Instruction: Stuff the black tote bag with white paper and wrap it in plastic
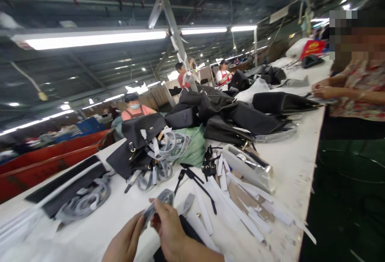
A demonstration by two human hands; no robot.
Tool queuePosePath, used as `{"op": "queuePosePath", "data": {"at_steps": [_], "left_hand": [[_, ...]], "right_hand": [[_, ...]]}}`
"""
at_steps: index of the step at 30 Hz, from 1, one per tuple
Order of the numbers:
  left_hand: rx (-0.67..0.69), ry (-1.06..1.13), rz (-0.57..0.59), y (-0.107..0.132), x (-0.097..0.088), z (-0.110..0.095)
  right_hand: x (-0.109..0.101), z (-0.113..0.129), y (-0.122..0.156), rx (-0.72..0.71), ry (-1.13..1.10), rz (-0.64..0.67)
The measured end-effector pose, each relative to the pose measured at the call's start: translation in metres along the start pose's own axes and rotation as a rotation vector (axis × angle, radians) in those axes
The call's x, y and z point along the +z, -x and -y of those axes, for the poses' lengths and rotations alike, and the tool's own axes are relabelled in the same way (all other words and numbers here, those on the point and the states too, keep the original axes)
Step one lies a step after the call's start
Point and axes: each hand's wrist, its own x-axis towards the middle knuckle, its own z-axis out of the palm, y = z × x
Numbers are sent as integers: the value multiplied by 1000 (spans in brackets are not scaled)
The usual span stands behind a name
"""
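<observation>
Between my two hands is a dark strap wrapped in clear plastic (166,196), held over the white table near its front edge. My left hand (128,236) grips its lower end. Closed around the middle of it, with the thumb on top, is my right hand (170,226). Just beyond lie thin black straps (201,188) and a loose wrapped strap end (188,204). A black piece (191,230) lies partly hidden behind my right wrist. Black handbags (144,129) with coiled, plastic-wrapped straps (171,146) stand farther back.
White paper strips (237,210) are scattered right of my hands, beside a whitish plastic tray (249,170). A flat black bag with coiled wrapped straps (87,198) lies left. More black bags (249,117) are heaped behind. A co-worker (361,81) stands at the right edge; others are farther off.
</observation>
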Motion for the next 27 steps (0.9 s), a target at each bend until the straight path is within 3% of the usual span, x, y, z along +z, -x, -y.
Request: {"op": "queuePosePath", "data": {"at_steps": [5,11,21,27], "left_hand": [[-29,111,-26,1,11,-22],[98,221,-70,-2,12,-33],[141,472,-219,6,48,-7],[180,515,-283,4,55,7]], "right_hand": [[2,12,10,8,-74,43],[1,18,3,-28,-132,9],[-12,7,-2,76,-35,-13],[-21,3,-11,117,46,-3]]}}
